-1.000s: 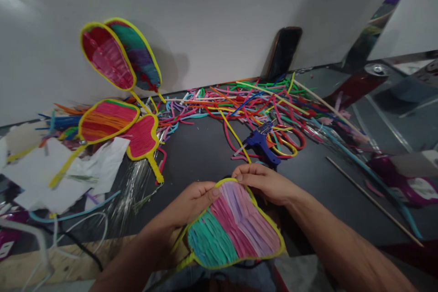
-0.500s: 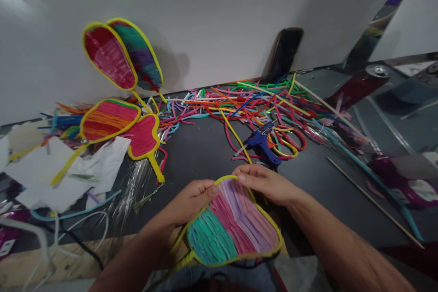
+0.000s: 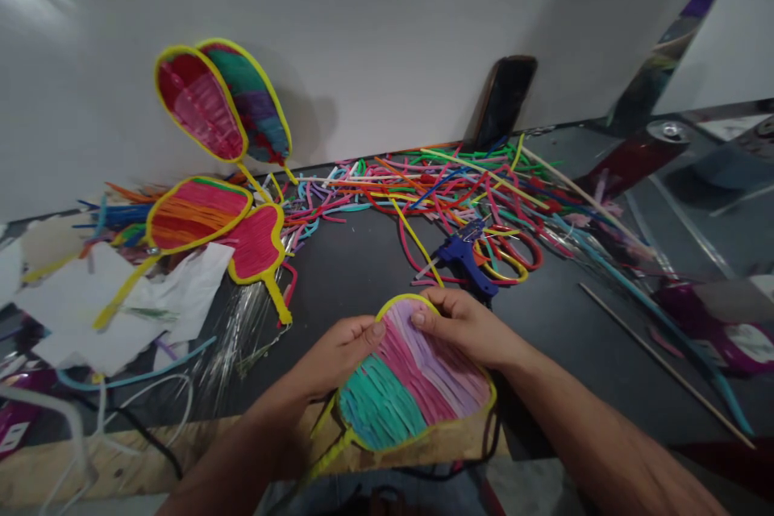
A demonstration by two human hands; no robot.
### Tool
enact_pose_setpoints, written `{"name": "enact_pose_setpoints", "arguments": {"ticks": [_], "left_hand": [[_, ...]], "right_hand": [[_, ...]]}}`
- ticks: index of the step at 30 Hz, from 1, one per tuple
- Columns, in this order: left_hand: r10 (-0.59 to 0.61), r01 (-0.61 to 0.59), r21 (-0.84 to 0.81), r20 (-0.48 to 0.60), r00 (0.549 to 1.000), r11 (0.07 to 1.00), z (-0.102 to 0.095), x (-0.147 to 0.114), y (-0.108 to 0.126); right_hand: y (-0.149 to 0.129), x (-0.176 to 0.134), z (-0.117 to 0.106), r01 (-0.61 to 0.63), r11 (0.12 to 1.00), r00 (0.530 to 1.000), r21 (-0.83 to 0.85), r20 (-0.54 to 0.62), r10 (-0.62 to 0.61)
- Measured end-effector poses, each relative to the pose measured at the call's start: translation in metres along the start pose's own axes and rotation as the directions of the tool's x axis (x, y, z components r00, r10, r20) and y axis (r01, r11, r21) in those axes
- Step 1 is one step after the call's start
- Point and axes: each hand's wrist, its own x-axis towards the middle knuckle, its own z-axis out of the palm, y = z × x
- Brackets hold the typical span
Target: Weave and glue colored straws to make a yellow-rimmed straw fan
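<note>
Both hands hold a fan-shaped pipe-cleaner panel (image 3: 399, 387), banded green, pink and lilac, with a yellow pipe-cleaner rim and a yellow twisted handle at its lower left. My left hand (image 3: 347, 351) grips the upper-left edge, thumb on the front. At the top right edge, my right hand (image 3: 463, 326) pinches the panel, its thumb lying on the lilac band and its other fingers behind. A loose yellow strand hangs beside the handle. Just beyond my right hand lie a blue glue gun (image 3: 465, 258) and red-and-yellow-handled scissors (image 3: 513, 254).
Loose coloured pipe cleaners (image 3: 393, 185) heap along the wall. Yellow-rimmed fans (image 3: 199, 214) lie or lean at the left near torn white paper (image 3: 97, 298). A phone (image 3: 505, 101) leans on the wall. At right are a can (image 3: 641, 153) and a thin stick (image 3: 665, 363).
My right thumb has moved from the panel's top rim inward onto the lilac band. The panel's lower edge has risen slightly, and the whole view has shifted a little.
</note>
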Motion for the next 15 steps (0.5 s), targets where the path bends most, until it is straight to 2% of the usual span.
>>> {"name": "enact_pose_setpoints", "arguments": {"ticks": [6, 12, 15], "left_hand": [[-0.032, 0.031, 0.054, 0.019, 0.999, 0.998, -0.0014, -0.0026, 0.0017], [-0.085, 0.078, 0.134, 0.05, 0.995, 0.988, -0.0036, -0.0045, 0.0016], [-0.078, 0.063, 0.19, 0.075, 0.994, 0.98, -0.004, -0.0042, 0.0019]], "right_hand": [[-0.0061, -0.0001, -0.0014, -0.008, 1.0, 1.0, 0.03, -0.014, 0.008], [-0.0043, 0.0039, -0.0025, -0.1, 0.964, 0.992, 0.247, -0.051, 0.116], [-0.0007, 0.0054, -0.0029, -0.094, 0.972, 0.991, 0.214, -0.073, 0.112]]}}
